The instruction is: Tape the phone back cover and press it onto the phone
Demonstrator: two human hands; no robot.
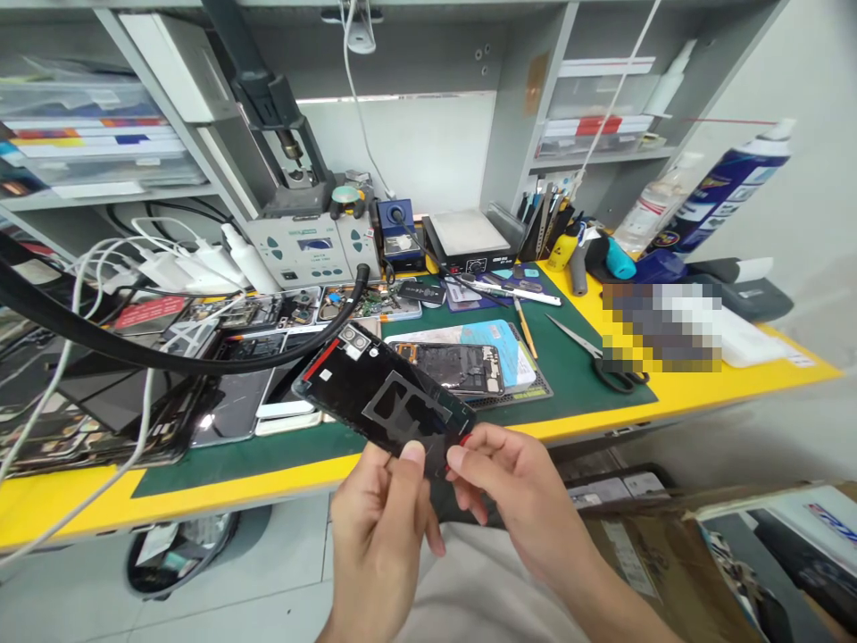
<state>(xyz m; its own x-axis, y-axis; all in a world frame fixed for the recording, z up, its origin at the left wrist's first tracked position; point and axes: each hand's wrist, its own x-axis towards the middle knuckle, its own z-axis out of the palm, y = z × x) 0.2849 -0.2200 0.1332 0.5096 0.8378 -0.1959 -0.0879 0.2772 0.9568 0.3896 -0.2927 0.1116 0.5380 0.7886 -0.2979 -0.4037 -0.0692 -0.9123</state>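
Gripping a glossy black rectangular phone back cover (385, 399) by its lower end, the left hand (378, 536) and right hand (519, 491) pinch it with thumbs. It hangs tilted before the yellow-edged workbench with its green mat (576, 375), its inner face showing a grey adhesive outline.

Held above the near edge of the yellow-bordered workbench (669, 402): black phone back cover (381, 402), left hand (381, 527) beneath, right hand (515, 491) at its right. Behind, opened phone (459, 366) on mat; scissors (595, 357) right.
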